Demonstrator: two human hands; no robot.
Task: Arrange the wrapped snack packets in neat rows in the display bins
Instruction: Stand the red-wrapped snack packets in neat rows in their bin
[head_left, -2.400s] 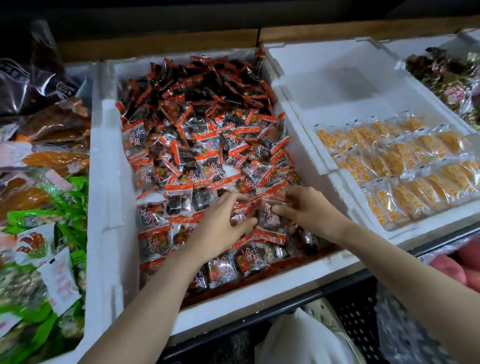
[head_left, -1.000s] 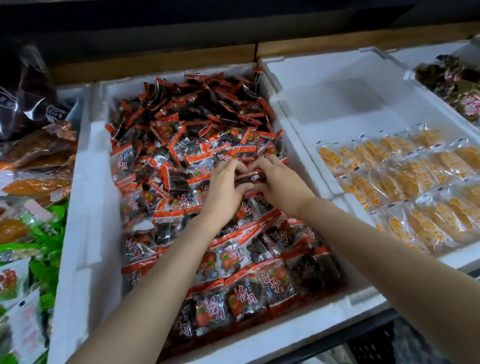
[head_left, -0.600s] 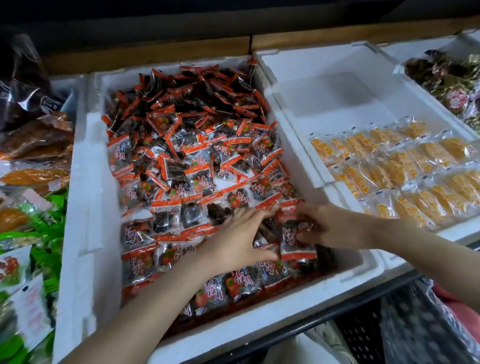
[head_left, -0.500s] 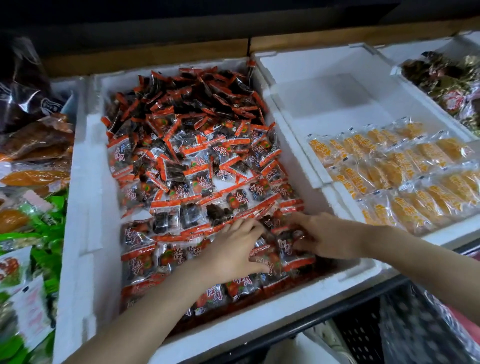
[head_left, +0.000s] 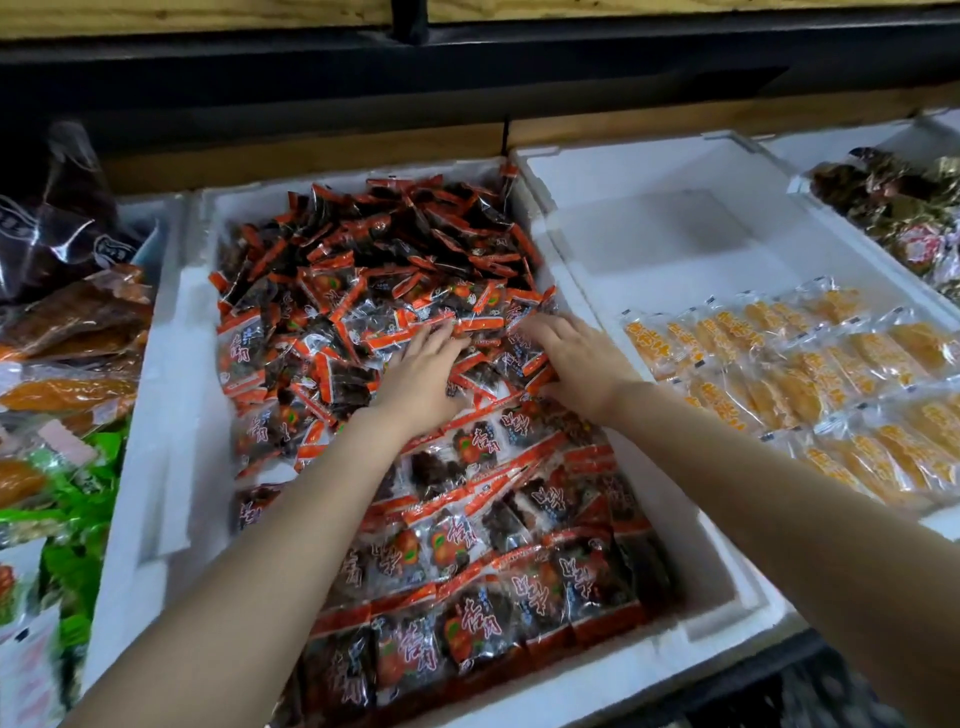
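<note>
- Snack packets (head_left: 363, 332), the red-and-black ones, lie under your fingers (head_left: 436, 340) in the middle of the white foam bin (head_left: 171, 415). Your left hand (head_left: 421, 376) and right hand (head_left: 574, 358) both rest flat at the edge of the loose heap (head_left: 395, 244), fingers stretched out and gripping nothing that shows.
- Rake too many toward you and the heap may slide over the neat rows (head_left: 467, 561) at the near end, knocking them crooked; the wrappers look slick.
- Your forearms pass right above those rows, so a dropped wrist could ruffle them.
- Beside your right hand runs the bin wall (head_left: 587, 291); a hard sweep could flip a packet over it into the yellow packets (head_left: 779, 364) next door.
- Further out sit green packets (head_left: 78, 467) on the left and dark wrapped sweets (head_left: 893, 208) far right, neither in your way.
</note>
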